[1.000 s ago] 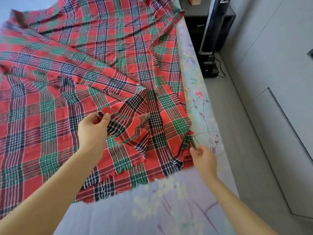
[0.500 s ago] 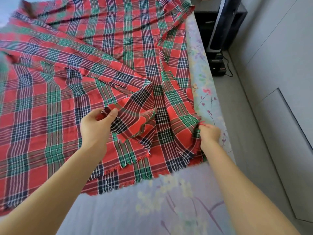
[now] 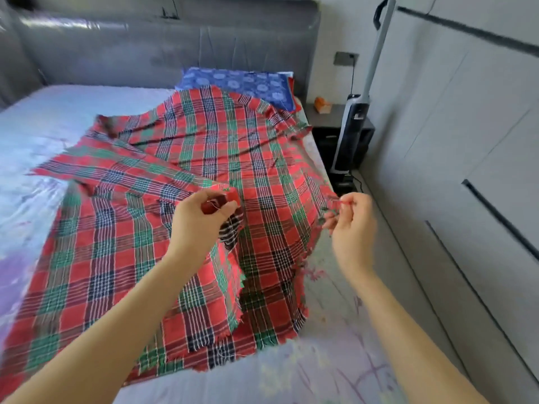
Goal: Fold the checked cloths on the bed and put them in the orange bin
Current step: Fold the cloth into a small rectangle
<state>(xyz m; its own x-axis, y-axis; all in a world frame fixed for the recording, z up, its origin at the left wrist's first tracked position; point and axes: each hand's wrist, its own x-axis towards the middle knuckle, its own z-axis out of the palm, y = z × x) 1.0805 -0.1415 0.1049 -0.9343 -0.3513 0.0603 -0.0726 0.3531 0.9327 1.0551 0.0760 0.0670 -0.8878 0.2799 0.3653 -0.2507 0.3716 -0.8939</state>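
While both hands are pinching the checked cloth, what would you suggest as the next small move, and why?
Probably draw the hands apart to pull the held edge taut before folding. The left hand and right hand each pinch the checked cloth, the stretch between them hangs slack, and the rest lies rumpled on the bed.

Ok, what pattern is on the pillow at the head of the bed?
The pillow is blue with pale round flower shapes, best seen in the head view.
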